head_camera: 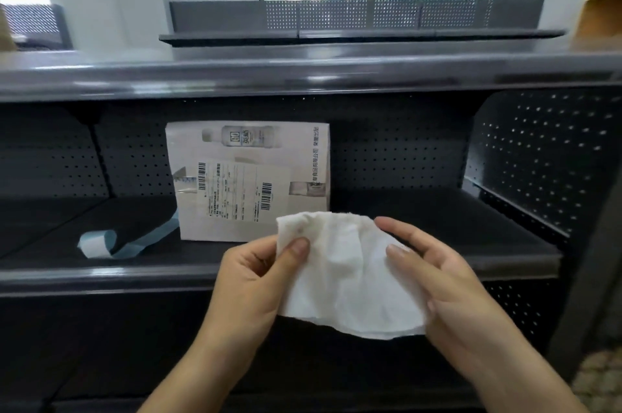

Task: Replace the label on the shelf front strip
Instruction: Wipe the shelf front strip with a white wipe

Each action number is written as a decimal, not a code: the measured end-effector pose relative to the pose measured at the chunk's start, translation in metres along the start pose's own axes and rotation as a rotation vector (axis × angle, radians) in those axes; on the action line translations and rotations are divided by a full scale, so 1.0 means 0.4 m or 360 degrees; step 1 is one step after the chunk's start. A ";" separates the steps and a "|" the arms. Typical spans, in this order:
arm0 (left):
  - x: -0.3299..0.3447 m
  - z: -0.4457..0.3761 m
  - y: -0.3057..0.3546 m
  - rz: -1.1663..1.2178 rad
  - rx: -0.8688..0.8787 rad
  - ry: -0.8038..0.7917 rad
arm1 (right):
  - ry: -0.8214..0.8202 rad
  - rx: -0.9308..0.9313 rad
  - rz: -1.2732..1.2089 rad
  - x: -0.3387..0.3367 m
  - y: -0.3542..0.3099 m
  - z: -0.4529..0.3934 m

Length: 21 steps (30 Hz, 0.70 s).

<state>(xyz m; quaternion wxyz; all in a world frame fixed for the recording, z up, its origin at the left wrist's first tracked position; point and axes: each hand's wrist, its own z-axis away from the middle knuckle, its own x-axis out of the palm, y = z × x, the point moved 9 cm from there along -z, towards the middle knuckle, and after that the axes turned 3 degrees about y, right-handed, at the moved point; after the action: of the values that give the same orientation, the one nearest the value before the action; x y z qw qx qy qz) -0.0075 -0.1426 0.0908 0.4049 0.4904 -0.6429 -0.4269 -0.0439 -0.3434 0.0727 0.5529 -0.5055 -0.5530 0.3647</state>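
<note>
A white tissue (343,274) is stretched between both hands in front of the middle shelf. My left hand (249,281) pinches its left edge with thumb on top. My right hand (447,284) grips its right side, fingers spread over the paper. The shelf's front strip (111,276), a glossy grey rail, runs just behind the hands; no label shows in its visible part. A blue-and-white label strip (101,242) lies curled on the shelf at the left.
A white cardboard box (249,177) with a shipping slip stands at the back of the middle shelf (437,227). Another grey rail (303,74) edges the shelf above. Perforated dark panels (538,156) form the back and right side.
</note>
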 end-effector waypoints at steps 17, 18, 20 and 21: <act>0.066 0.000 0.024 0.0153 0.0044 0.0108 | 0.0239 -0.0696 0.0412 -0.118 -0.171 0.054; 0.073 0.000 0.022 0.0126 0.0045 0.0091 | 0.0247 -0.0686 0.0401 -0.123 -0.169 0.056; 0.084 0.003 0.023 0.0091 0.0052 0.0080 | 0.0250 -0.0628 0.0296 -0.131 -0.156 0.053; 0.089 0.004 0.022 0.0088 0.0056 0.0080 | 0.0247 -0.0574 0.0214 -0.138 -0.145 0.049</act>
<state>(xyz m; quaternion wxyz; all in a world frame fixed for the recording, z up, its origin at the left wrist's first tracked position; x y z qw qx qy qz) -0.0183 -0.1756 0.1024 0.4239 0.4901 -0.6532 -0.3918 -0.0789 -0.4065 0.1126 0.4687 -0.6588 -0.5300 0.2558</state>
